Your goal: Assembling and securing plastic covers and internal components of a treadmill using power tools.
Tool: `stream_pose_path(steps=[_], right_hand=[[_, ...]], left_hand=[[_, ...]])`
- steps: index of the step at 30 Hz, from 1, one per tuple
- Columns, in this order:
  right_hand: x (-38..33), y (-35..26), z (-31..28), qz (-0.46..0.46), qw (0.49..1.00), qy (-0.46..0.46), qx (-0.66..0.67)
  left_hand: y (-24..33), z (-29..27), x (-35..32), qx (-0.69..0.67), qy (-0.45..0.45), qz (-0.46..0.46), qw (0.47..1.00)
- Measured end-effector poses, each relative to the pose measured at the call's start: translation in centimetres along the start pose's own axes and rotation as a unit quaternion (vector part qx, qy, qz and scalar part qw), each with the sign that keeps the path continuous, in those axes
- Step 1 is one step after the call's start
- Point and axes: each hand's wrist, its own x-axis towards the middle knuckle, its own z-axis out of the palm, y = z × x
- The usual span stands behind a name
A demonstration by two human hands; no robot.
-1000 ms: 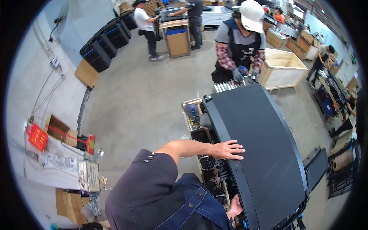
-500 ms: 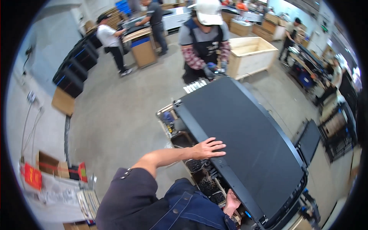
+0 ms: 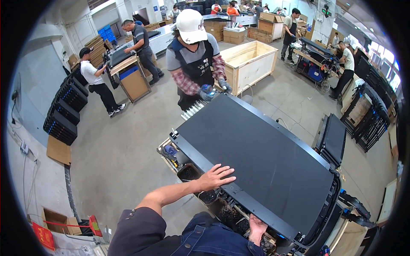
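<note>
Since a moment ago the big black panel (image 3: 265, 164) has swung so its long side runs from near right toward far left, and the left hand (image 3: 215, 177) has slid with it, now lying nearer the panel's left edge. That hand rests flat, fingers spread, palm down on the dark surface, its grip open and pressing rather than clasping. Lower down, the right hand (image 3: 257, 226) comes up under the panel's near edge; its fingers are hidden beneath the rim, so I cannot tell whether its grip is closed around the edge or merely propping it.

At the far end of the panel a co-worker in a white cap (image 3: 191, 25) and dark apron bends over it, gloved hands (image 3: 213, 90) at the far corner. Beneath the panel's near-left edge sits a cart of dark bins (image 3: 194, 176) holding small parts. To the right a second black panel (image 3: 332, 138) stands on its edge on the floor, well apart from the first. Behind the co-worker is an open wooden crate (image 3: 250, 64). Far left, stacks of black trays (image 3: 64, 113) line the wall, with two people at a wooden cart (image 3: 131, 77) near them.
</note>
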Motion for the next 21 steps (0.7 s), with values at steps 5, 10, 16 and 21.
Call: stream_pose_path(steps=[5, 10, 16, 21], right_hand=[[0.5, -0.2, -0.3, -0.003, 1.0, 0.004, 0.0], [0.8, -0.6, -0.7, 0.013, 1.0, -0.003, 0.019], [0.2, -0.1, -0.1, -0.001, 1.0, 0.009, 0.008], [0.3, -0.3, 0.0, -0.009, 1.0, 0.017, 0.013]], left_hand=[[-0.1, -0.2, 0.2, 0.013, 0.006, -0.003, 1.0], [0.0, -0.2, 0.3, 0.006, 0.012, -0.004, 1.0], [0.0, -0.1, 0.3, 0.013, 0.019, -0.002, 1.0], [0.0, -0.2, 0.4, 0.011, 0.012, -0.003, 1.0]])
